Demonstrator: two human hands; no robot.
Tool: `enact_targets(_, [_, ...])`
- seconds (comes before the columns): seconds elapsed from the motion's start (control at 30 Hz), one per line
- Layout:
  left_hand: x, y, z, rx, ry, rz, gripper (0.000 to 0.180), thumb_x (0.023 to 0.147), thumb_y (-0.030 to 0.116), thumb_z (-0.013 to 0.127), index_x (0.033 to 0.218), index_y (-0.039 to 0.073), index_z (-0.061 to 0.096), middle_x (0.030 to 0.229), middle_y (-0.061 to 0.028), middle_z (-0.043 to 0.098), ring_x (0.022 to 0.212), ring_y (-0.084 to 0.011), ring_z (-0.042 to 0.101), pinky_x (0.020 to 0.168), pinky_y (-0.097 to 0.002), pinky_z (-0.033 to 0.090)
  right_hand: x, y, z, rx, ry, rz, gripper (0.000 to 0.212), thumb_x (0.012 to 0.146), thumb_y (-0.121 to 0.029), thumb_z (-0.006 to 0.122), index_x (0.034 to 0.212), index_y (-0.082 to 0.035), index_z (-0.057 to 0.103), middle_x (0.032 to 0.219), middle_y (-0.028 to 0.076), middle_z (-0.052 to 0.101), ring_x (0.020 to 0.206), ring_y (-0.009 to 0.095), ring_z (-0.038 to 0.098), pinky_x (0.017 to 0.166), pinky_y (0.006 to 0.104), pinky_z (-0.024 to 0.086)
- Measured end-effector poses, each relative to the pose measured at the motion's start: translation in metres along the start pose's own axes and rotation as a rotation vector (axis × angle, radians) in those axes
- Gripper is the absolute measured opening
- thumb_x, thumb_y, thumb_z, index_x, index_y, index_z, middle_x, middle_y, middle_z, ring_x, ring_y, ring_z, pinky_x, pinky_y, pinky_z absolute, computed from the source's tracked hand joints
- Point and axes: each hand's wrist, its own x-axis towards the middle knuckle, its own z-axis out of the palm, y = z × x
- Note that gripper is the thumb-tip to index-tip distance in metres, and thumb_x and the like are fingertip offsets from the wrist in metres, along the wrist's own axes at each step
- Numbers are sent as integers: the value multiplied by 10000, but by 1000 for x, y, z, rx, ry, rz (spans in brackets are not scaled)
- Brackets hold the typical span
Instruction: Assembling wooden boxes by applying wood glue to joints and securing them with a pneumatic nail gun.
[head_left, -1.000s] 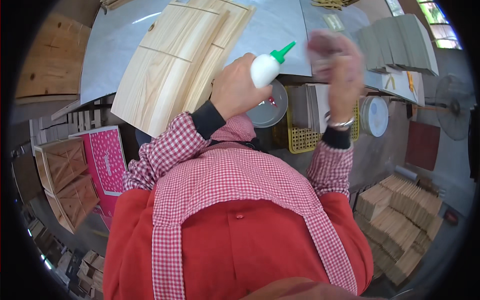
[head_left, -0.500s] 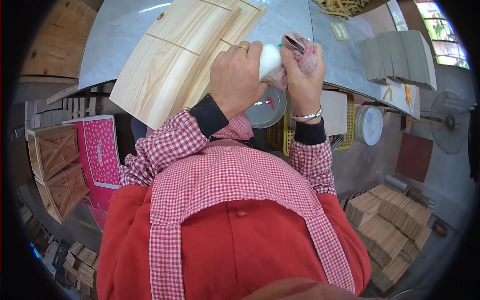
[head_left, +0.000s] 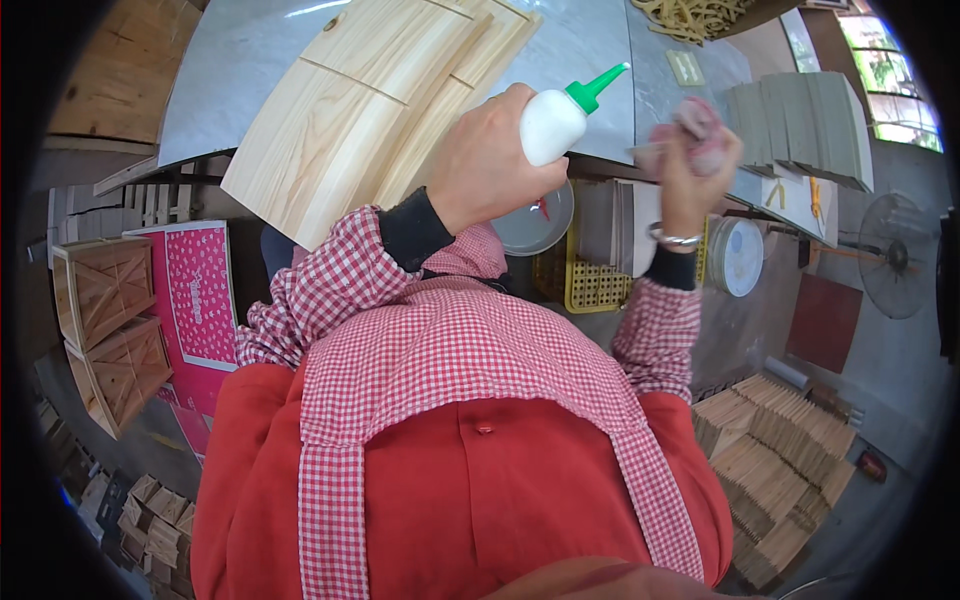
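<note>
My left hand (head_left: 497, 160) is closed around a white squeeze bottle (head_left: 551, 127) with a green pointed nozzle (head_left: 597, 88) that tilts up to the right. Off to the right, my right hand (head_left: 697, 175) grips a crumpled pinkish cloth (head_left: 692, 135), slightly smeared by motion. The cloth is apart from the bottle. Left of the bottle, pale grooved wooden boards (head_left: 335, 110) lie overlapping on the grey tabletop (head_left: 225, 85), and they reach over its near edge.
Grey panels (head_left: 805, 125) stand stacked at the table's right. Tan strips (head_left: 690, 15) lie at the far edge. Below are a round basin (head_left: 535, 235), a yellow crate (head_left: 598, 285) and white buckets (head_left: 738, 255). Wooden crates (head_left: 105, 280) stand left, stacked slats (head_left: 785, 450) lower right.
My right hand has moved right with the cloth, away from the bottle. The green nozzle, covered by the cloth before, is now bare.
</note>
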Motion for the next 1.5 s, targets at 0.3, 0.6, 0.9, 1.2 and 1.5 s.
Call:
enact_targets(0.3, [2, -4, 3, -679, -33, -207, 420, 775, 270, 705, 1070, 12, 556, 924, -119, 625, 815, -235, 626, 717, -355, 506, 23, 5, -22, -582, -182, -77, 522, 898, -310, 616, 1267, 40, 501, 1171, 154, 593, 1082, 239, 573, 943, 365, 439])
enact_targets(0.6, [-6, -9, -16, -1177, 22, -315, 415, 922, 187, 602, 1287, 26, 490, 1103, -49, 581, 993, -138, 574, 834, -285, 489, -64, -78, 107, 197, -262, 215, 486, 858, -183, 600, 1254, 19, 404, 1070, 135, 563, 986, 238, 601, 831, 341, 505])
enact_targets(0.9, [-126, -78, -148, -386, 852, -554, 284, 895, 69, 610, 1165, 21, 534, 1032, -40, 587, 948, -122, 558, 838, -254, 452, 59, -40, 104, 256, -107, -148, 504, 787, -199, 716, 1169, -6, 450, 969, 130, 586, 726, 201, 611, 565, 275, 502])
enact_targets(1.2, [-156, -112, -139, -1351, 617, -939, 451, 902, 208, 640, 1281, 33, 469, 1228, -104, 543, 1084, -218, 554, 937, -387, 455, 99, 27, 188, 205, -182, 133, 418, 760, -234, 765, 1030, -24, 525, 804, 48, 586, 549, 92, 531, 457, 232, 431])
enact_targets(1.5, [-138, -126, -130, -1354, 527, -926, 532, 890, 118, 643, 1350, -4, 406, 1312, -141, 515, 1179, -242, 532, 992, -377, 455, 116, 59, 241, -2, -156, -79, 440, 770, -310, 773, 981, 0, 542, 781, 67, 605, 541, 100, 551, 441, 247, 448])
